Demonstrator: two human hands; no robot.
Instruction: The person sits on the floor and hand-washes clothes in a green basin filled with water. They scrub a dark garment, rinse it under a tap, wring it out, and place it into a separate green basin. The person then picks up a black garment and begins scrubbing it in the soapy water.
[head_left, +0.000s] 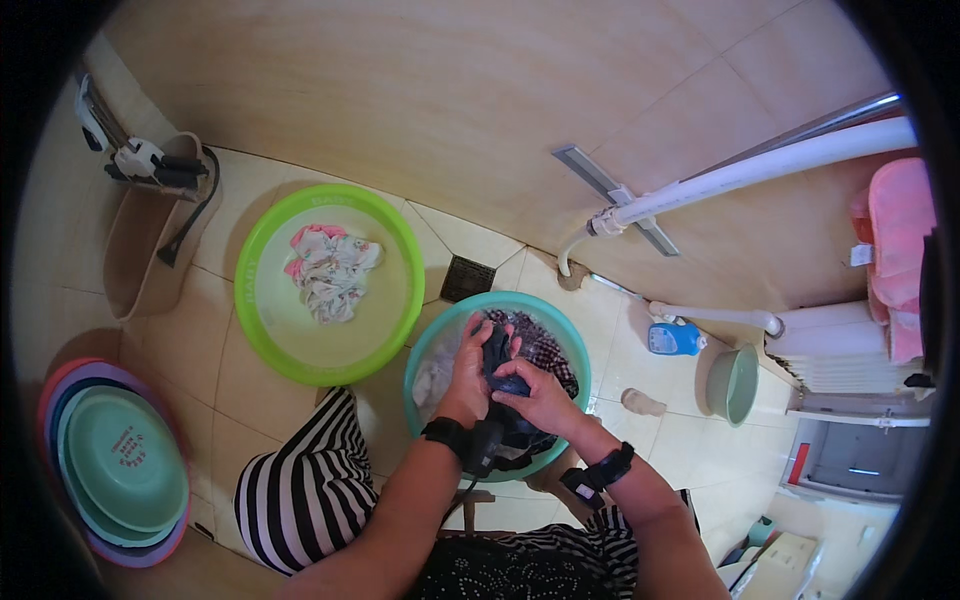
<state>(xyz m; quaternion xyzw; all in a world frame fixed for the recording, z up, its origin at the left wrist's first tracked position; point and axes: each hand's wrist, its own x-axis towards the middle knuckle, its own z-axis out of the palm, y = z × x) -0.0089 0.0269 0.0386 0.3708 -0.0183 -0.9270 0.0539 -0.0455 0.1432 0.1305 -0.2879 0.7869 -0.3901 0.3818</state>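
Both my hands grip a dark wet cloth (496, 346) above a turquoise plastic basin (583, 341). My left hand (469, 371) clasps its upper part with the palm turned up. With thumb and fingers, my right hand (538, 394) pinches the lower end. Below them in the basin lie a dark checked garment (551, 345) and a white garment (429, 379), along with other dark cloth partly hidden by my hands. To the left stands a bright green basin (247, 330) of cloudy water, holding a white patterned garment with pink trim (334, 274).
A floor drain (468, 279) lies between the basins. Stacked basins (135, 457) stand at left, near a beige bucket (146, 255) with a mop (142, 157). At right are a blue detergent bottle (673, 339), a soap-like bar (643, 402), a small green basin (733, 386) and white pipes (750, 171).
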